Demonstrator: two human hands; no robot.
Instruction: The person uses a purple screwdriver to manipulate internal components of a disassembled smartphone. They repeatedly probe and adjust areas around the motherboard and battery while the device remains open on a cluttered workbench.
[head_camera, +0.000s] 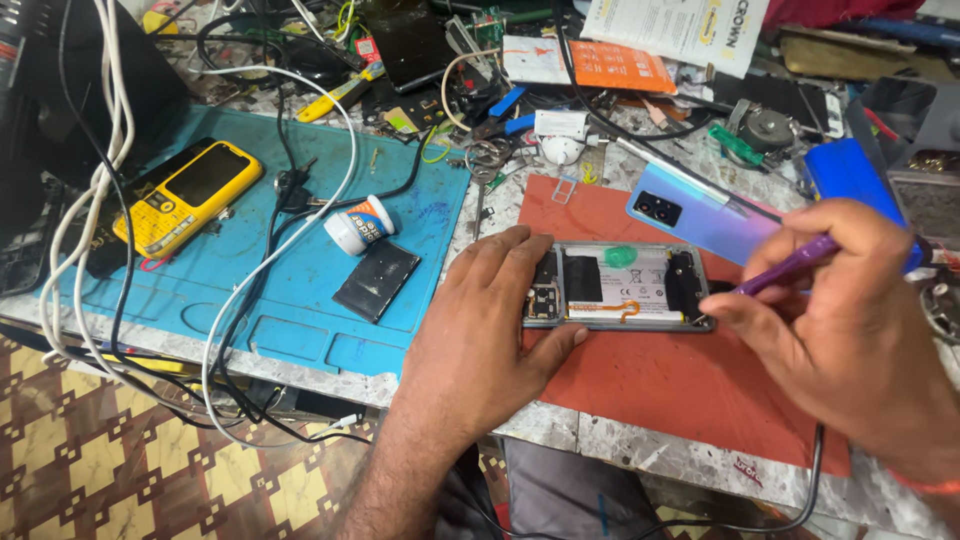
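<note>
Right now the person bends over an opened phone (620, 285) lying back-up on a red mat (660, 385) at the middle of the counter (600, 440). Its battery and boards are exposed, and an orange flex strip runs along the lower edge. The left hand (490, 330) lies flat at the phone's nine o'clock end, fingers spread narrow and pressing the frame down, with the thumb along the lower edge. The right hand (850, 320) is closed around a purple-handled tool (790, 265), gripped like a pen, and the tip meets the phone at its three o'clock end, near the dark board there. I cannot tell exactly what the tip touches.

Off at one o'clock from the phone lies its pale blue back cover (700, 215), just beside the mat's upper edge. Well apart at nine o'clock is a blue mat (300, 320) carrying a yellow keypad phone (185, 195), a small white jar (360, 225) and a dark flat panel (375, 280), with white and black cables (250, 270) trailing across it.

To my eye, doing this well calls for a steady hold from the left hand so the frame cannot slide. The tool should stay low and light, clear of the orange flex and the battery.
</note>
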